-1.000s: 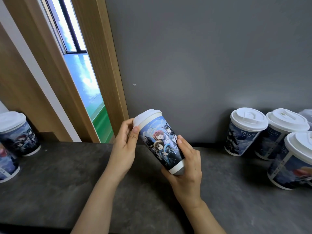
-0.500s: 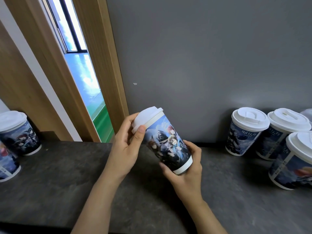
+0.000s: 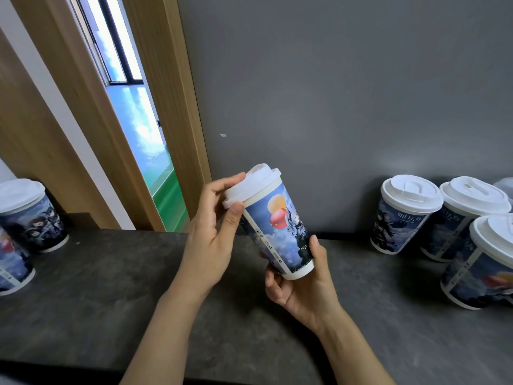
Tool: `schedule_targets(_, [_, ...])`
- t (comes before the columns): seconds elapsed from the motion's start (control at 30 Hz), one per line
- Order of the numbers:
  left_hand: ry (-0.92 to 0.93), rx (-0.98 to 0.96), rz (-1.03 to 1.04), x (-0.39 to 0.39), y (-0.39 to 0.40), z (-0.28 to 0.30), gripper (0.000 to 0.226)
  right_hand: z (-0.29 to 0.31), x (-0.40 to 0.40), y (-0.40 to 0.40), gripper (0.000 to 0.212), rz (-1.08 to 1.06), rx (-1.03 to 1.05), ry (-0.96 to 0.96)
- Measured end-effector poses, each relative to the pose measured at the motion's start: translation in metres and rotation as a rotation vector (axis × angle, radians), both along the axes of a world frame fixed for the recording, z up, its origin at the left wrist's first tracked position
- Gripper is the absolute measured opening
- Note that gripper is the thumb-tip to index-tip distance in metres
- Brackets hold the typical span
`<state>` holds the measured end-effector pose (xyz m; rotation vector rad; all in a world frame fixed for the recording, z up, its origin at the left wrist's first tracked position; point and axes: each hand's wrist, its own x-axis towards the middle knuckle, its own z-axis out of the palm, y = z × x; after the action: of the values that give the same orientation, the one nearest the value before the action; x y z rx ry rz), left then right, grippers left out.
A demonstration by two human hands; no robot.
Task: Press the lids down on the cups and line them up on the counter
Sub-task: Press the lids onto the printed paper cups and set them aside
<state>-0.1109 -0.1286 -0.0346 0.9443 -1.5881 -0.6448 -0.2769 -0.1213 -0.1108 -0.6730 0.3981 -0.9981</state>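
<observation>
I hold a printed paper cup (image 3: 280, 232) tilted to the left above the dark counter (image 3: 111, 287). Its white lid (image 3: 251, 186) points up and to the left. My left hand (image 3: 213, 232) grips the lid's rim, thumb pressed under its edge. Cradling the cup's base from below is my right hand (image 3: 302, 282), thumb on its side. Three lidded cups stand at the right: one (image 3: 402, 215) by the wall, another (image 3: 460, 218) beside it, and a nearer one (image 3: 483, 262).
Two more lidded cups stand at the far left, one (image 3: 30, 215) by the wooden frame and one (image 3: 11, 268) cut off by the edge. A grey wall (image 3: 333, 107) backs the counter. A wooden door frame (image 3: 166, 107) and an open gap lie behind at the left.
The cup has been turned in my hands, so a different side of its print now faces me. It sits slightly higher and more upright, and my left thumb has shifted on the lid rim.
</observation>
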Motion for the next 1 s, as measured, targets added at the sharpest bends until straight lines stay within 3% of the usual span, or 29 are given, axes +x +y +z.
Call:
schedule_targets(0.13, [-0.042, -0.03, 0.228, 0.005, -0.005, -0.002, 0.011, -0.003, 0.007, 0.002, 0.08, 0.066, -0.063, 0.079])
schedule_targets(0.3, [-0.166, -0.052, 0.413, 0.004, -0.008, -0.009, 0.021, -0.011, 0.013, 0.004, 0.068, -0.216, -0.246, 0.318])
schedule_targets(0.4, [-0.174, -0.066, 0.39, 0.003, -0.01, -0.01, 0.015, -0.011, 0.013, 0.005, 0.071, -0.257, -0.278, 0.34])
schedule_targets(0.5, [-0.122, -0.032, 0.252, 0.003, -0.011, -0.009, 0.015, -0.007, 0.01, 0.002, 0.073, -0.196, -0.198, 0.157])
schedule_targets(0.6, [-0.059, 0.007, 0.152, 0.001, -0.01, -0.011, 0.021, -0.003, 0.0, 0.003, 0.071, 0.011, -0.104, -0.094])
schedule_targets(0.7, [-0.067, 0.004, 0.153, 0.001, -0.011, -0.009, 0.024, 0.001, -0.007, 0.003, 0.061, 0.226, -0.02, -0.4])
schedule_targets(0.77, [-0.112, -0.037, 0.205, 0.0, -0.011, -0.005, 0.023, 0.001, -0.008, 0.002, 0.061, 0.298, -0.002, -0.458])
schedule_targets(0.9, [-0.237, -0.148, 0.367, -0.002, -0.012, 0.003, 0.026, -0.006, -0.007, -0.001, 0.068, 0.285, -0.041, -0.158])
schedule_targets(1.0, [-0.387, -0.172, 0.498, -0.006, -0.013, 0.005, 0.022, -0.01, 0.001, -0.003, 0.08, 0.126, 0.015, 0.104])
